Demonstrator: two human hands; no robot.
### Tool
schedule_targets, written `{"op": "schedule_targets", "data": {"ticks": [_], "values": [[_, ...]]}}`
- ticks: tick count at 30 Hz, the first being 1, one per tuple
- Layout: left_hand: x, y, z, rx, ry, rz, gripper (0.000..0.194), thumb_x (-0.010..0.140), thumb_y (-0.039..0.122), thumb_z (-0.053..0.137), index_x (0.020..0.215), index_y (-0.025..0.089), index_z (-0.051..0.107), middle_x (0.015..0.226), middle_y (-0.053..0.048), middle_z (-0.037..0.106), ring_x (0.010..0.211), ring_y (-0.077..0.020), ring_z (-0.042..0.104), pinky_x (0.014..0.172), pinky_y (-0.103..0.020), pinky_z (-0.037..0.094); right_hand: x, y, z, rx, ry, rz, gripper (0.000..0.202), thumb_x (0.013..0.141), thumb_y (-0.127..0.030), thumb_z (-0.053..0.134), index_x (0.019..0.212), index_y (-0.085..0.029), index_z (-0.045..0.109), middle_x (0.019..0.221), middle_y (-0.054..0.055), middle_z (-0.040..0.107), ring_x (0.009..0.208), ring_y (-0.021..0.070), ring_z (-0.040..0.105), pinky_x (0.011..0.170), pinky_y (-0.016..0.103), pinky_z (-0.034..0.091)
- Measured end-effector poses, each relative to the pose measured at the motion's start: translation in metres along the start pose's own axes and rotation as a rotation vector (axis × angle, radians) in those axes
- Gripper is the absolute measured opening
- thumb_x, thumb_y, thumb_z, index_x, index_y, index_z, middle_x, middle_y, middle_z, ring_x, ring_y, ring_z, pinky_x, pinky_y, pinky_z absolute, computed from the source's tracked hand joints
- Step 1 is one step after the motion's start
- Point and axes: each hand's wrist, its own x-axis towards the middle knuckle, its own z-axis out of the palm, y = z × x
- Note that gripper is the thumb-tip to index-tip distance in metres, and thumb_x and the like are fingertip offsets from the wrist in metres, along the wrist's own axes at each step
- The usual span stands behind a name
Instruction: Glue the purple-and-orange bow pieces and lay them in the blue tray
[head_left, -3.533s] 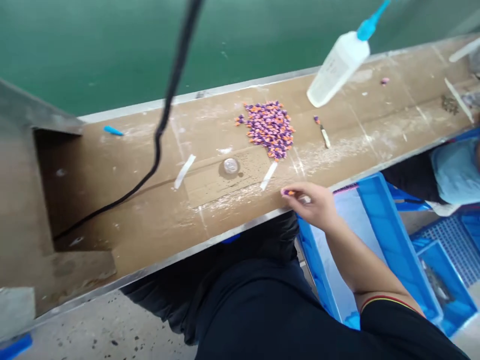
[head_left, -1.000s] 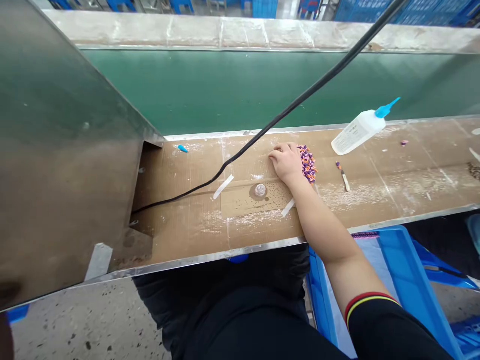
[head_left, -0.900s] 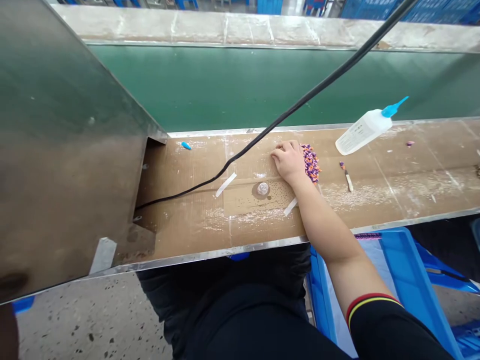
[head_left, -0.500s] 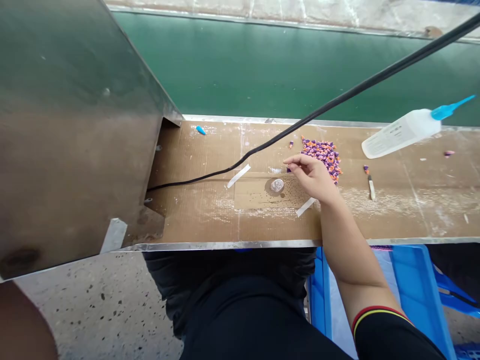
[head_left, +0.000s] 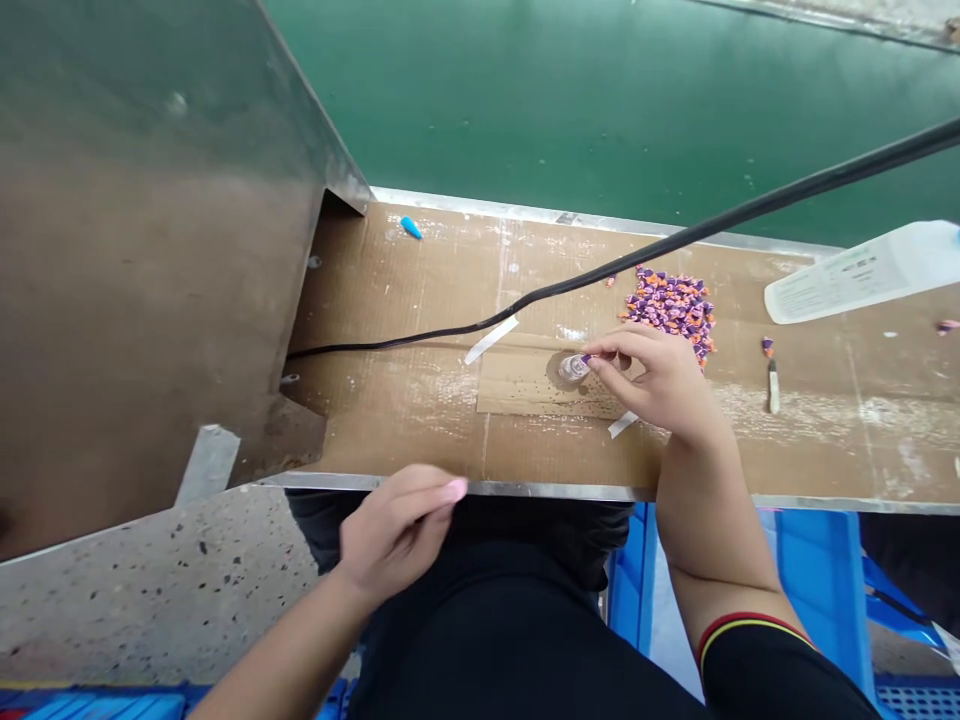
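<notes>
My right hand pinches a small purple piece between thumb and forefinger, right at a small clear round container. That container sits on a taped-down cardboard strip speckled with dark dots. Just beyond the hand lies a pile of small purple, orange and pink pieces. My left hand is over the table's front edge, its fingers closed on a small pink piece; most of that piece is hidden by the fingertips.
A black cable crosses above the cardboard-covered table. At the right lie a white bottle and a small pale-handled tool. A blue cap lies at the back left. A metal housing walls off the left; a blue crate stands below.
My left hand has come into view at the front edge with a pink piece. My right hand has brought a purple piece to the clear container. The view has shifted slightly.
</notes>
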Motion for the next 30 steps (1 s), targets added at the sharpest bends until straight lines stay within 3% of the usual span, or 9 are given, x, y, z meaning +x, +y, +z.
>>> {"op": "schedule_targets", "data": {"ticks": [2, 5, 10, 13, 16, 19, 23, 26, 30], "values": [[0.024, -0.002, 0.022, -0.057, -0.052, 0.145, 0.036, 0.093, 0.0, 0.068, 0.123, 0.019, 0.07, 0.102, -0.006, 0.08, 0.089, -0.0157, 0.078, 0.078, -0.026, 0.067, -0.001, 0.001, 0.002, -0.04, -0.025, -0.047, 0.016, 0.103, -0.028, 0.065, 0.106, -0.029, 0.08, 0.101, 0.005, 0.08, 0.089, 0.0212, 0.075, 0.082, 0.038, 0.063], [0.067, -0.001, 0.047, -0.183, -0.049, 0.176, 0.031, 0.093, 0.004, 0.074, 0.12, 0.019, 0.072, 0.099, -0.006, 0.082, 0.09, -0.0153, 0.079, 0.081, -0.024, 0.067, -0.001, 0.002, 0.005, -0.099, -0.037, -0.108, 0.015, 0.104, -0.026, 0.063, 0.105, -0.027, 0.079, 0.1, 0.006, 0.079, 0.091, 0.0223, 0.075, 0.082, 0.038, 0.063], [0.112, -0.008, 0.072, -0.285, -0.139, -0.026, 0.007, 0.097, 0.02, 0.074, 0.103, 0.022, 0.079, 0.097, -0.003, 0.083, 0.085, -0.015, 0.08, 0.082, -0.027, 0.067, -0.002, 0.002, 0.009, -0.14, -0.027, -0.156, 0.015, 0.105, -0.026, 0.063, 0.106, -0.025, 0.078, 0.097, 0.008, 0.078, 0.091, 0.0236, 0.073, 0.083, 0.04, 0.062], [0.117, -0.021, 0.085, -0.377, -0.157, -0.206, 0.011, 0.095, 0.029, 0.076, 0.099, 0.021, 0.081, 0.1, -0.006, 0.083, 0.089, -0.0173, 0.079, 0.085, -0.031, 0.067, -0.002, 0.002, 0.012, -0.158, -0.026, -0.151, 0.016, 0.105, -0.025, 0.061, 0.105, -0.025, 0.078, 0.096, 0.008, 0.077, 0.09, 0.0242, 0.072, 0.082, 0.041, 0.061], [0.114, -0.033, 0.094, -0.549, -0.146, -0.431, 0.021, 0.092, 0.038, 0.079, 0.097, 0.017, 0.081, 0.091, -0.008, 0.081, 0.08, -0.0169, 0.077, 0.076, -0.03, 0.067, -0.003, 0.0, 0.015, -0.174, -0.006, -0.154, 0.017, 0.106, -0.024, 0.059, 0.102, -0.025, 0.076, 0.096, 0.008, 0.077, 0.09, 0.0241, 0.07, 0.082, 0.04, 0.059], [0.111, -0.04, 0.096, -0.726, -0.15, -0.63, 0.031, 0.089, 0.045, 0.084, 0.094, 0.015, 0.079, 0.082, -0.007, 0.079, 0.069, -0.0135, 0.072, 0.066, -0.025, 0.064, -0.003, -0.003, 0.018, -0.179, 0.013, -0.139, 0.017, 0.106, -0.024, 0.059, 0.1, -0.025, 0.075, 0.094, 0.008, 0.076, 0.088, 0.0241, 0.069, 0.082, 0.04, 0.058], [0.111, -0.044, 0.095, -0.879, -0.119, -0.822, 0.039, 0.079, 0.049, 0.093, 0.088, 0.014, 0.078, 0.084, -0.007, 0.079, 0.072, -0.0129, 0.074, 0.067, -0.023, 0.064, -0.002, -0.004, 0.018, -0.173, 0.03, -0.151, 0.016, 0.105, -0.022, 0.059, 0.099, -0.024, 0.074, 0.091, 0.008, 0.075, 0.085, 0.0237, 0.069, 0.078, 0.039, 0.058], [0.111, -0.044, 0.095, -0.931, -0.108, -0.891, 0.043, 0.074, 0.05, 0.096, 0.093, 0.015, 0.081, 0.087, -0.008, 0.08, 0.075, -0.0137, 0.075, 0.071, -0.025, 0.065, -0.002, -0.004, 0.017, -0.168, 0.057, -0.167, 0.013, 0.102, -0.019, 0.062, 0.097, -0.023, 0.073, 0.089, 0.007, 0.075, 0.083, 0.0233, 0.07, 0.076, 0.038, 0.059], [0.11, -0.043, 0.097, -0.931, -0.072, -0.854, 0.039, 0.073, 0.044, 0.098, 0.099, 0.018, 0.085, 0.081, -0.006, 0.078, 0.07, -0.011, 0.071, 0.069, -0.022, 0.062, 0.001, -0.009, 0.015, -0.102, 0.168, -0.163, 0.01, 0.098, -0.016, 0.067, 0.097, -0.024, 0.073, 0.088, 0.004, 0.076, 0.076, 0.0196, 0.069, 0.07, 0.034, 0.058]]}}
